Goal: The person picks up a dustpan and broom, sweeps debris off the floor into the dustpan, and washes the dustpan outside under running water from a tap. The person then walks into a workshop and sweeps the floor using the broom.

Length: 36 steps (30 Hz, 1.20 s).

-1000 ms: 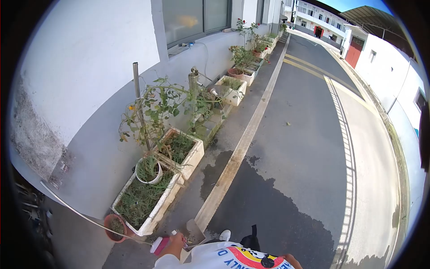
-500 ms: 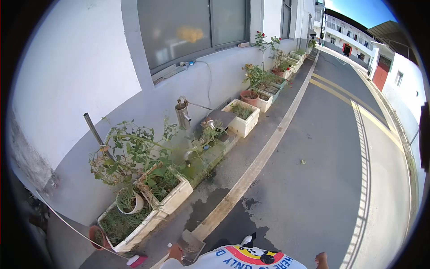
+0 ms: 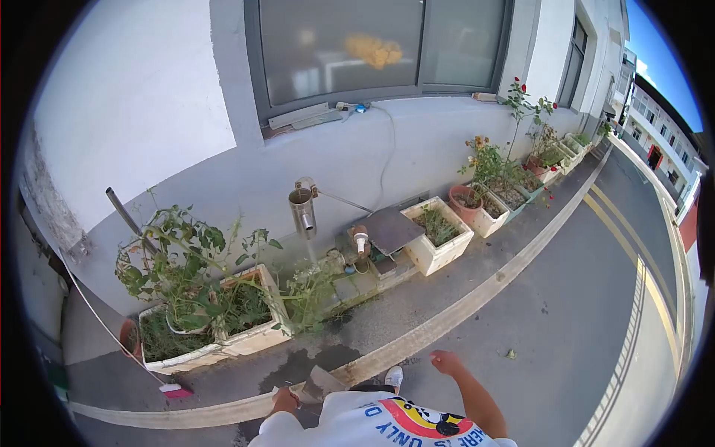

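- One dustpan [image 3: 322, 383] just beside the left grip [image 3: 284, 402], seemingly grasped there, hold partly hidden.
- Released at the right grip [image 3: 448, 363], fingers loosely curled.
- White-and-pink broom head [image 3: 176, 390] well apart, left of the left grip.

rd [image 3: 536, 320]: open room fwd & r of our r hand [image 3: 447, 363]; flat strip [image 3: 417, 339] passable too.
l side: dustpan [image 3: 322, 384] blocks inner side of our l hand [image 3: 284, 401]; broom [image 3: 176, 390] slants past l end of planter [image 3: 253, 342].
wall side: stems [image 3: 309, 294], spout [image 3: 302, 207], slab [image 3: 394, 229] & white box [image 3: 450, 258] leave us narrow gaps only.
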{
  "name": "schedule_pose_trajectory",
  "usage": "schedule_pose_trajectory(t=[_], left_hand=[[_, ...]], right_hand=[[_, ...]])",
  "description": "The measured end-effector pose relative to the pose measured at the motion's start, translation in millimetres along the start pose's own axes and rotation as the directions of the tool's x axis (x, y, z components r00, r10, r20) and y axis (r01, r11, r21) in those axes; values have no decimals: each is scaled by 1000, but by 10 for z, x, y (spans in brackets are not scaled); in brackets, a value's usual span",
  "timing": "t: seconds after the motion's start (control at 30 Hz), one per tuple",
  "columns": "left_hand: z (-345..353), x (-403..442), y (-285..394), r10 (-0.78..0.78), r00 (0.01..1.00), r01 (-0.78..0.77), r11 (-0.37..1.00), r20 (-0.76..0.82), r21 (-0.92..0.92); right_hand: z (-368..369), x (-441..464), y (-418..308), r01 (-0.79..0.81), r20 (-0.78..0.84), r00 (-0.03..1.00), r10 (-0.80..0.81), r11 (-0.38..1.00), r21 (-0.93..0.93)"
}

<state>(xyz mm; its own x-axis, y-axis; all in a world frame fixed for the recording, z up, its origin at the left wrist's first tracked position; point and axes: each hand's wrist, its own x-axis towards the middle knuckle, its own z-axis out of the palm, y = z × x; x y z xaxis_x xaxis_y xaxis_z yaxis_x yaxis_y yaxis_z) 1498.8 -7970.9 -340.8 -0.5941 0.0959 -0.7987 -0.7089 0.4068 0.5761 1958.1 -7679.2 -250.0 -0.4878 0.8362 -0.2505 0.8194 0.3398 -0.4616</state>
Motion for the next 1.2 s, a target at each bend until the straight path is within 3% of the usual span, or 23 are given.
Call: schedule_pose_trajectory(t=[0.03,0.07,0.1,0.13,0.17,0.2,0.23,0.33,0.43,0.5,0.53,0.57,0.6,0.63,0.67,0.7,0.73,0.8,0.9,1.0,1.03,1.07,1.2], left_hand=[[280,94,-85,93,995,-97,990,38,99],[573,-39,-79,-68,998,68,998,-4,4],[883,-366,27,-227,973,222,970,-46,-104],[1122,-376,-31,-237,970,224,959,-57,-172],[1270,-255,-94,-241,967,216,947,-81,-236],[1349,-279,-89,-244,963,203,934,-111,-294],[1470,-578,53,-291,942,199,883,-164,-424],[1750,-703,40,-395,864,178,820,-312,-544],[2177,-886,-26,-435,838,131,747,-329,-652],[2564,-1012,-125,-409,852,83,722,-326,-687],[2789,-1033,-137,-404,840,45,717,-362,-696],[3039,-1109,-147,-407,824,15,711,-394,-703],[3307,-1215,-203,-415,805,-11,703,-424,-711],[3556,-1339,-205,-385,807,-80,679,-447,-730],[3770,-1448,-164,-381,789,-129,664,-482,-736],[3957,-1539,-170,-380,766,-177,650,-518,-739],[4102,-1605,-129,-381,737,-236,629,-559,-740],[4328,-1719,-105,-374,684,-269,670,-627,-692],[4557,-2118,-39,-397,612,-276,704,-684,-655],[4823,-2421,-17,-416,556,-357,662,-720,-659],[4887,-2389,-136,-419,527,-353,683,-739,-639],[4934,-2360,-249,-415,505,-339,711,-757,-616],[5080,-2556,-109,-481,528,-229,713,-700,-663]], right_hand=[[106,74,235,45,49,998,-47,998,48],[22,89,342,-3,248,969,10,1000,-25],[139,165,717,75,363,930,-48,995,-61],[45,181,915,58,480,877,-5,994,-97],[0,170,1184,34,423,906,8,995,-93],[-142,157,1345,-176,424,888,180,983,-49],[112,284,2095,-148,471,876,102,987,61],[-680,677,2566,-370,575,728,373,920,-128],[-1340,1735,3086,-351,589,669,454,891,-288],[-1637,2728,3491,-92,634,653,415,874,-478],[-1733,3323,3662,315,725,607,325,740,-595],[-1829,3910,3713,613,790,562,244,518,-596],[-1878,4476,3636,670,783,602,158,434,-603],[-2029,4823,3367,207,426,904,46,823,-529],[-1892,5493,3381,453,506,847,-162,718,-529],[-2283,5615,2573,227,419,905,-78,920,-318],[-2297,6020,2231,389,417,866,-275,896,-216],[-2304,6569,1531,563,391,771,-504,825,-46],[-2367,6776,582,503,475,750,-460,863,43],[-2111,7059,-66,653,469,664,-582,757,13],[-2204,7023,-416,610,572,646,-506,792,12],[-2127,7064,-662,643,565,621,-543,765,27],[-1835,7188,-1228,695,552,582,-597,717,43]])
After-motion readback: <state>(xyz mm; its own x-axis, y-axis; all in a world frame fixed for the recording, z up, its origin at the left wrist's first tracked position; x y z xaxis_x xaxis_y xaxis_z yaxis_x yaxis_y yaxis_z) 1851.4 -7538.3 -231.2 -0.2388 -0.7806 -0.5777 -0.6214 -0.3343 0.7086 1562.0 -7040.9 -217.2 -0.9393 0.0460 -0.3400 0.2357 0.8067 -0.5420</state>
